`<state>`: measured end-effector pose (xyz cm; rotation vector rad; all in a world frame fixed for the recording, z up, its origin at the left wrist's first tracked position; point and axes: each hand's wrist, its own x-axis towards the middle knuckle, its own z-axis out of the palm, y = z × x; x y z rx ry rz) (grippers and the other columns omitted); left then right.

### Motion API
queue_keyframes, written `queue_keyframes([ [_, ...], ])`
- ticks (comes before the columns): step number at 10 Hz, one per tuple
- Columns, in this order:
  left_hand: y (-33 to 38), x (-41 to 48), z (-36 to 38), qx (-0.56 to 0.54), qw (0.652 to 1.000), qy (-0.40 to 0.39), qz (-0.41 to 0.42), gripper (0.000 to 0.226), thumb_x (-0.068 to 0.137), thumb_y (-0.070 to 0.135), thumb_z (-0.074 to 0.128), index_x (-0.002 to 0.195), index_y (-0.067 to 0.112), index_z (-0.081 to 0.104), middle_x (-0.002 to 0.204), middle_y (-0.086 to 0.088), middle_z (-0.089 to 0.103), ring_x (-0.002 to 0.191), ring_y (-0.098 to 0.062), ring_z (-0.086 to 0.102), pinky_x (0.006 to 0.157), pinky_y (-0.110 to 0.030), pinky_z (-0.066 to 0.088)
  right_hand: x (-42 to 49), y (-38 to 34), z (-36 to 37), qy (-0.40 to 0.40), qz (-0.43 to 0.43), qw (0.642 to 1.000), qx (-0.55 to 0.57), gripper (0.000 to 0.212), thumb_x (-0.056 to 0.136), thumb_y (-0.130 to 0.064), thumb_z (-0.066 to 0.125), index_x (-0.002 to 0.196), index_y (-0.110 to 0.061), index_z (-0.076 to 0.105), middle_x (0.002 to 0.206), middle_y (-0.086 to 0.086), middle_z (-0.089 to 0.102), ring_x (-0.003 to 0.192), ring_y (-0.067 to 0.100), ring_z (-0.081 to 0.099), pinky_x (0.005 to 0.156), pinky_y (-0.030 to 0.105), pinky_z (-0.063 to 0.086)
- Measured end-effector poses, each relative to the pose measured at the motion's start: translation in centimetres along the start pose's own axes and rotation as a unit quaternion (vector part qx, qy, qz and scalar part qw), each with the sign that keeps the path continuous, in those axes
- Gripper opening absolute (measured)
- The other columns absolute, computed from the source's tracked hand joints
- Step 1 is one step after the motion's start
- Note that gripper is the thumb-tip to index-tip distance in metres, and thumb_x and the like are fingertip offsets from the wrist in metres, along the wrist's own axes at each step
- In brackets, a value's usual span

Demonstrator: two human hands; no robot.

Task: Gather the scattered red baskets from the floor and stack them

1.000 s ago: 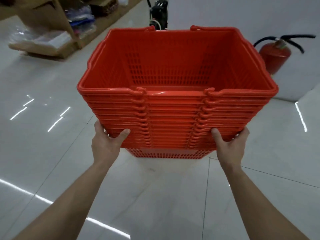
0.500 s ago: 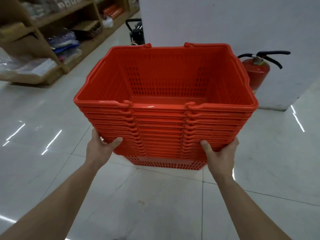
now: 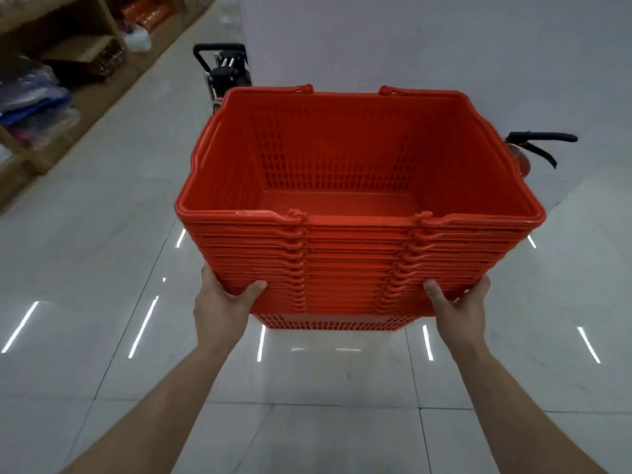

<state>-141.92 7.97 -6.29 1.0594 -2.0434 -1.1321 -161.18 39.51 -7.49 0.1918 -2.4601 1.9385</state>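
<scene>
A stack of several nested red baskets (image 3: 349, 254) is held up in front of me, above the tiled floor. My left hand (image 3: 222, 309) grips the stack's lower left corner, thumb on the near face and fingers hidden underneath. My right hand (image 3: 458, 309) grips the lower right corner the same way. The top basket is empty, its handles folded down along the rim.
A white wall (image 3: 444, 42) stands just behind the stack. A red fire extinguisher (image 3: 526, 159) sits at its foot on the right, half hidden by the baskets. A black wheeled device (image 3: 225, 70) stands by the wall's left edge. Wooden shelves (image 3: 51, 80) with goods line the left.
The stack has moved closer to the white wall and now hides most of the fire extinguisher. My view has tipped down into the top basket. Both hands keep the same hold.
</scene>
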Motion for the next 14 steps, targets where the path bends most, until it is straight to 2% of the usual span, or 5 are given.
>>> queue_keyframes([
  [2,1.5,3.2,2.4,0.000,1.000,-0.006,0.001,0.084,0.059,0.073,0.075,0.128,0.042,0.040,0.093,0.039,0.056,0.081,0.016,0.053,0.069,-0.019,0.042,3.6,-0.9,0.6,0.010,0.034,0.999,0.016,0.104,0.063,-0.067,0.082,0.145,-0.028,0.031,0.135,-0.007,0.056,0.121,0.013,0.058,0.100,0.038,0.049],
  [8,2.6,8.2,7.3,0.001,1.000,0.028,0.013,0.093,0.057,0.084,0.068,0.133,0.042,0.036,0.100,0.029,0.056,0.087,-0.005,0.057,0.076,-0.031,0.045,10.9,-0.3,2.5,-0.005,-0.013,1.000,-0.007,0.092,0.073,-0.054,0.077,0.142,-0.015,0.030,0.139,0.002,0.051,0.124,0.018,0.054,0.102,0.036,0.044],
  [12,2.5,7.9,6.1,0.078,0.997,-0.017,0.009,0.099,0.062,0.088,0.059,0.141,0.036,0.027,0.107,0.014,0.058,0.089,-0.020,0.058,0.073,-0.039,0.047,9.8,-1.3,1.5,-0.013,0.025,1.000,-0.012,0.084,0.065,-0.068,0.081,0.128,-0.036,0.037,0.128,-0.012,0.059,0.118,0.010,0.058,0.100,0.032,0.046],
  [13,3.0,7.0,4.9,0.162,0.986,-0.045,0.001,0.084,0.077,0.081,0.050,0.144,0.036,0.026,0.125,0.002,0.062,0.102,-0.031,0.063,0.074,-0.041,0.046,7.8,-2.0,0.2,-0.037,0.070,0.982,-0.173,0.092,0.062,-0.076,0.074,0.131,-0.022,0.046,0.124,-0.003,0.061,0.115,0.022,0.062,0.098,0.048,0.050],
  [14,4.8,5.6,2.3,0.233,0.967,-0.094,-0.027,0.081,0.083,0.073,0.048,0.149,0.030,0.028,0.140,-0.007,0.054,0.125,-0.032,0.053,0.091,-0.049,0.045,5.2,-4.9,-1.7,-0.127,0.139,0.899,-0.396,0.098,0.066,-0.077,0.066,0.141,-0.020,0.042,0.136,0.006,0.048,0.122,0.030,0.055,0.093,0.049,0.049],
])
